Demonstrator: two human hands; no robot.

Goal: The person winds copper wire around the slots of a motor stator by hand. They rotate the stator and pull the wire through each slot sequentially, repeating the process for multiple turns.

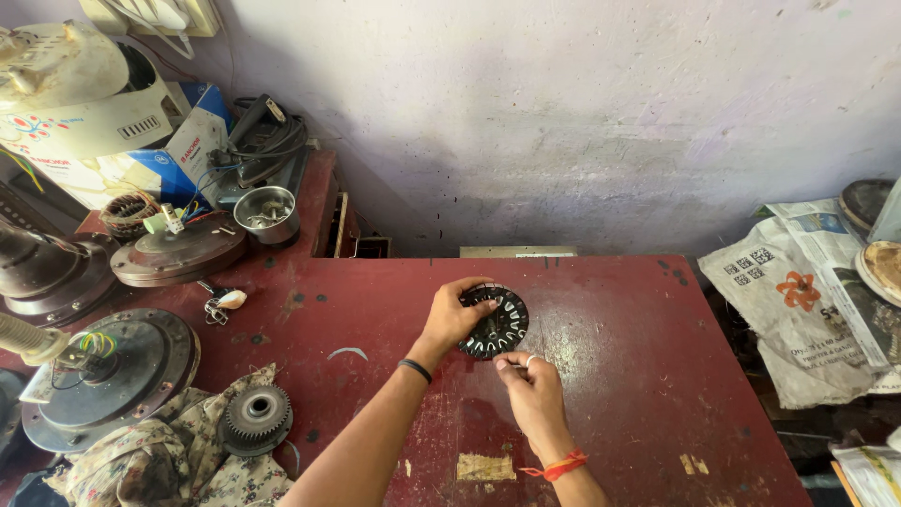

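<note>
My left hand (455, 314) grips the upper left rim of a dark stator core (495, 322), a round, flat ring of black metal with pale slot linings radiating around an open centre. I hold it above the middle of the red, scuffed desk (638, 338), its face tilted up towards me and slightly right, its axis leaning away. My right hand (533, 385) pinches at its lower edge, fingers closed narrow.

stator (496, 322): dark metal | table (638, 329): glossy red paint, scuffed; cloth (178, 451): floral
</note>
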